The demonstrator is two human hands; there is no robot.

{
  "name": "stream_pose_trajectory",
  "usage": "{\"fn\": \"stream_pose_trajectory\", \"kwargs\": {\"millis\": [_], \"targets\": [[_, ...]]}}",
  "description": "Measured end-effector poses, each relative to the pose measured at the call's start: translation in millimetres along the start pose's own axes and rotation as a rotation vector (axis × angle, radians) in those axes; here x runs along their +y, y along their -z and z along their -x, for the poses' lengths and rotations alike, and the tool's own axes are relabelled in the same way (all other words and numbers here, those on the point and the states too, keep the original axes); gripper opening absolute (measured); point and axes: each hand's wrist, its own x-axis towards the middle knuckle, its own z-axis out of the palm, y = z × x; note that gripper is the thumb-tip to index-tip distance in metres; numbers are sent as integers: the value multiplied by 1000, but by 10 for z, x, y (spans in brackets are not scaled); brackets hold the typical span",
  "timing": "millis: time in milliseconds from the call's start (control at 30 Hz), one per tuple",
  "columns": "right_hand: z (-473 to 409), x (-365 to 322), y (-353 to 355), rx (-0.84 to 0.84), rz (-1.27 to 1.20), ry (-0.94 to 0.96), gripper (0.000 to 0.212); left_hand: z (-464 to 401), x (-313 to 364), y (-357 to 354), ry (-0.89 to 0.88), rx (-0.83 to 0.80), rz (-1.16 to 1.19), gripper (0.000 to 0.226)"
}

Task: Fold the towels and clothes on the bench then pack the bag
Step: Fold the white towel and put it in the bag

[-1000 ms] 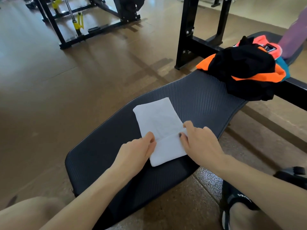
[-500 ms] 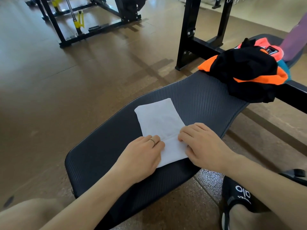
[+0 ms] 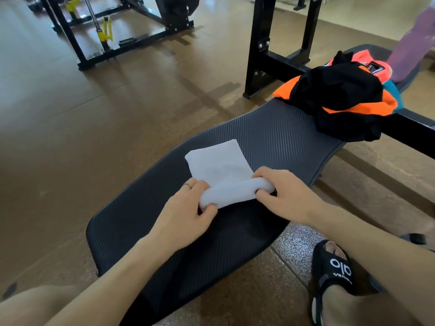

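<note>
White towel (image 3: pixel 219 165) lies near the middle of the worktop (image 3: pixel 277 137), a black ribbed gym bench pad; its near end is rolled or folded up into a thick bulge, and the far half lies flat. The left hand (image 3: pixel 186 208) grips the left end of that bulge, fingers curled behind it and thumb in front, a ring on one finger. The right hand (image 3: pixel 282 191) grips the right end the same way, thumb tucked under the roll. How many layers the roll holds cannot be made out, and the fingertips of both hands are hidden behind the cloth.

Farther along the worktop sits a crumpled heap of clothes (image 3: pixel 339 97), black and orange with a pink piece and a teal edge showing; the separate garments cannot be told apart. A label on the pink piece is too small to read. At the top right edge a purple fabric thing (image 3: pixel 414 43) is cut off by the frame, and what it is cannot be told. A black slide sandal (image 3: pixel 334 274) on the person's foot is at the lower right.

The floor (image 3: pixel 70 137) is brown, with a speckled patch near the foot. Black steel rack frames (image 3: pixel 256 43) stand behind the worktop, and another frame with yellow fittings (image 3: pixel 106 34) stands at the upper left.
</note>
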Motion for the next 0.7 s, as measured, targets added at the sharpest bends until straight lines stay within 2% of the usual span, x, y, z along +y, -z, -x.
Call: {"fn": "stream_pose_trajectory", "kwargs": {"millis": [200,300,467,633,700], "targets": [[-173,-48,0,-25,-197,-245,16,-92,-86,38,188,6,221,13],[-258,-45,-33,-23,-181,-301,25,-161,-143,24,261,3,274,12],[-365,-53,-83,-8,-109,-330,27,-259,-197,-14,336,9,277,8],[-410,-73,-138,53,14,-296,30,-288,-136,-34,253,83,35,15],[-419,-56,-151,165,174,-125,30,-301,-118,-21,111,133,-214,17]]}}
